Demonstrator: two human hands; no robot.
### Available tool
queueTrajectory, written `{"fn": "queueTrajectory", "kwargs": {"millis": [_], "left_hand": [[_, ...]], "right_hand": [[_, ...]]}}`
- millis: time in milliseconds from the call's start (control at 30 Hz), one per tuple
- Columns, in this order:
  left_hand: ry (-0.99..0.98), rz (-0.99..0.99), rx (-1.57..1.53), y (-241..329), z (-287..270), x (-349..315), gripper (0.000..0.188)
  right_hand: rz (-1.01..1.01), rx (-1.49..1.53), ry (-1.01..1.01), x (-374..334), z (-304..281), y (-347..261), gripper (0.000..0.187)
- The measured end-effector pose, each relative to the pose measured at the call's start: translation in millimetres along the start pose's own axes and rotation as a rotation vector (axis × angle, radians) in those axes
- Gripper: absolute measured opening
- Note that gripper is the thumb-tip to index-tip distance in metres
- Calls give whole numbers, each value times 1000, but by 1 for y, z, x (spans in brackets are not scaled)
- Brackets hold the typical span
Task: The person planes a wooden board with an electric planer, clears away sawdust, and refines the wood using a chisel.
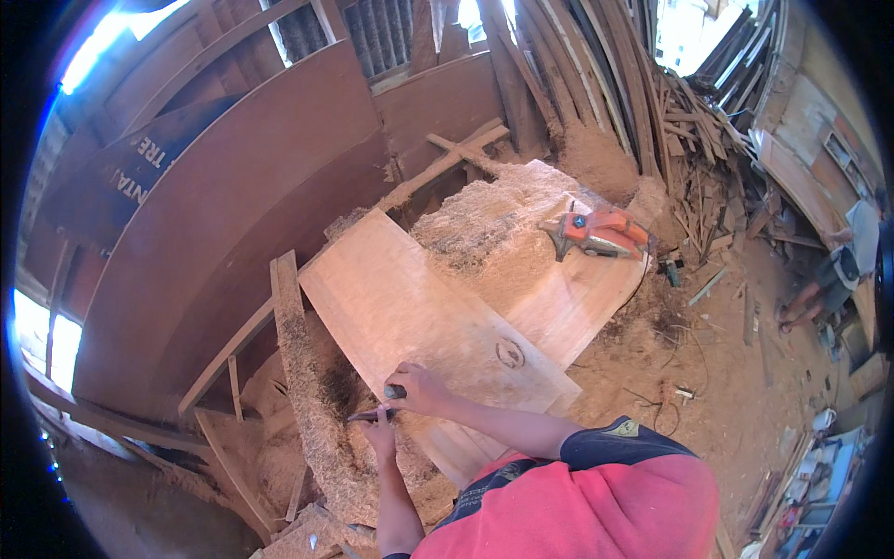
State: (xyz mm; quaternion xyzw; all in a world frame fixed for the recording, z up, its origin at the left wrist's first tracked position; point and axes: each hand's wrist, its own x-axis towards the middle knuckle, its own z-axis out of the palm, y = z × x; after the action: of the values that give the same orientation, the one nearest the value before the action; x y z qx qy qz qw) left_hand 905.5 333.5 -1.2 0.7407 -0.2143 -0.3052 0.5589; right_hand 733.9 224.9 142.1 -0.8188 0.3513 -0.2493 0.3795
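A long pale wooden plank lies slanted on a bench heaped with sawdust. At its near edge my right hand is closed around the dark handle of a small hand tool. Just below, my left hand pinches the tool's thin dark metal end, which points left over the sawdust. Both forearms come in from the lower edge, above my red shirt.
An orange power tool rests on a second plank at the far right of the bench. Large reddish boards lean at the left. Offcuts pile up at the back right. A person stands at the far right.
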Motion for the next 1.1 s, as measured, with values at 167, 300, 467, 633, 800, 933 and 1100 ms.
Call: {"fn": "queueTrajectory", "kwargs": {"millis": [167,300,467,633,800,933,1100], "left_hand": [[89,127,31,-25,-4,24,35],[99,115,0,-23,-2,27,36],[253,218,89,-35,-26,40,39],[354,220,111,-32,-65,45,41],[555,260,220,-30,-155,43,38],[790,93,608,-23,-237,32,39],[1041,-95,826,-66,-319,33,45]], "right_hand": [[-119,177,-15,12,10,7,35],[-37,70,51,8,13,2,42],[-191,239,-128,20,11,-5,51],[-215,242,20,3,11,38,56],[12,302,76,-66,-19,128,46],[369,200,377,-161,-63,186,29],[551,15,618,-223,-99,202,21]]}}
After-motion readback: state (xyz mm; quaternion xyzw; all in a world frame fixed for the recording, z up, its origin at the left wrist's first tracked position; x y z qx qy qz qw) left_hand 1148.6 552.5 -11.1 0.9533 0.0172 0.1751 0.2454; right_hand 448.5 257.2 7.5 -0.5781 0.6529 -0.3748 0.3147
